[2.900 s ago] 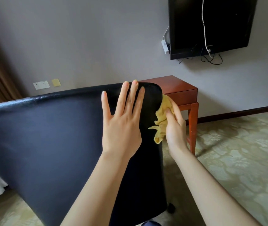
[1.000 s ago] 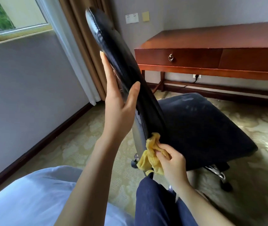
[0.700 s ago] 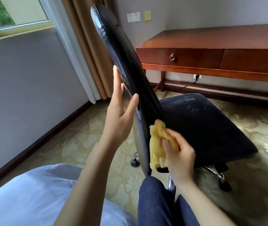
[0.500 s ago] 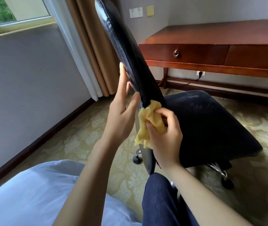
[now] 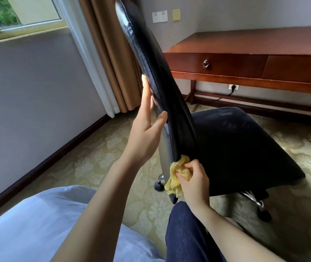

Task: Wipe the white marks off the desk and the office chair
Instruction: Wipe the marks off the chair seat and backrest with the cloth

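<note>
The black office chair stands side-on, its glossy backrest [image 5: 151,69] rising toward the top of the view and its dark seat [image 5: 236,148] to the right, with a faint pale smear near the seat's far edge. My left hand [image 5: 145,133] lies with straight fingers against the back of the backrest, thumb on its near edge. My right hand [image 5: 194,182] grips a crumpled yellow cloth [image 5: 177,176] and holds it against the backrest's lower edge. The red-brown wooden desk [image 5: 245,46] stands behind the chair.
Brown and white curtains [image 5: 101,53] hang by the window at left. A plug and cable sit under the desk [image 5: 233,87]. The chair's castors [image 5: 263,214] rest on patterned carpet. A white bed edge [image 5: 37,224] and my blue-trousered knee [image 5: 185,233] are close in front.
My right hand has slid the yellow cloth down the backrest's edge from mid-height to its bottom. My left hand stays pressed on the back of the backrest.
</note>
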Available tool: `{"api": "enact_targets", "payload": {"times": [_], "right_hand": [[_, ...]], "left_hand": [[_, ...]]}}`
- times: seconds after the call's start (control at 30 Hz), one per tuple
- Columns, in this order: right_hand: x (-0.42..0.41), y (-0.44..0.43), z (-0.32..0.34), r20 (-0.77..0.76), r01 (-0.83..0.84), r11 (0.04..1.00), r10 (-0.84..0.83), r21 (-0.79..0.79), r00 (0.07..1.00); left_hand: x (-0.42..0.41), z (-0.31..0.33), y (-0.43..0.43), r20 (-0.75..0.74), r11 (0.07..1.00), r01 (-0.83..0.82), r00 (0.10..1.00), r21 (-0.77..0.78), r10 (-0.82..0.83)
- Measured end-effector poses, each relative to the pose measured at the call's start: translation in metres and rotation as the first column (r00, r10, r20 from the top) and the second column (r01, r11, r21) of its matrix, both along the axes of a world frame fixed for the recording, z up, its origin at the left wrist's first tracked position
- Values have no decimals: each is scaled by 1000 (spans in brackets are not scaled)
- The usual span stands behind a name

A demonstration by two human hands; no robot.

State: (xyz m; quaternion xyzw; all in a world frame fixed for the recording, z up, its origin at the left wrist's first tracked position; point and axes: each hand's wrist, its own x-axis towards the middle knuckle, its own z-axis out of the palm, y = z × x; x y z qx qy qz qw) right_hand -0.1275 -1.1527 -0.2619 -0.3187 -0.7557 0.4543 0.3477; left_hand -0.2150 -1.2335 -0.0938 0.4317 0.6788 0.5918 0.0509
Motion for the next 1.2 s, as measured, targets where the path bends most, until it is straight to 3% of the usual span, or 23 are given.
{"api": "enact_targets", "payload": {"times": [0.1,0.23,0.3,0.37,0.47,0.63,0.73,0.87,0.97,1.2], "right_hand": [[6,0,-13,72,88,963,-72,-254,995],[11,-7,6,-164,100,842,-218,-531,962],[7,-9,28,-287,45,867,-213,-497,934],[1,-10,45,-363,-4,931,-139,-366,922],[-8,-13,47,-358,10,990,-59,-137,932],[-19,-16,22,-398,103,992,-65,74,915],[-25,-16,2,-387,110,987,-56,120,921],[-24,-21,-23,-343,45,998,-25,51,939],[-27,-19,-44,-256,18,994,-46,-111,966],[-19,-4,-67,100,-54,962,84,-269,991]], "left_hand": [[-2,-1,-2,13,1000,27,1000,7,-27],[2,-29,-7,52,998,-23,998,-64,26],[7,-53,-8,147,991,-44,987,-129,63],[11,-76,-8,285,981,-29,955,-192,84],[11,-105,-10,418,972,27,905,-232,74],[11,-133,-9,452,969,90,892,-231,25],[15,-148,-8,481,972,67,875,-224,51],[21,-174,-10,489,961,44,866,-273,100],[20,-198,-3,511,944,48,849,-327,134],[30,-225,-9,604,899,83,767,-430,217]]}}
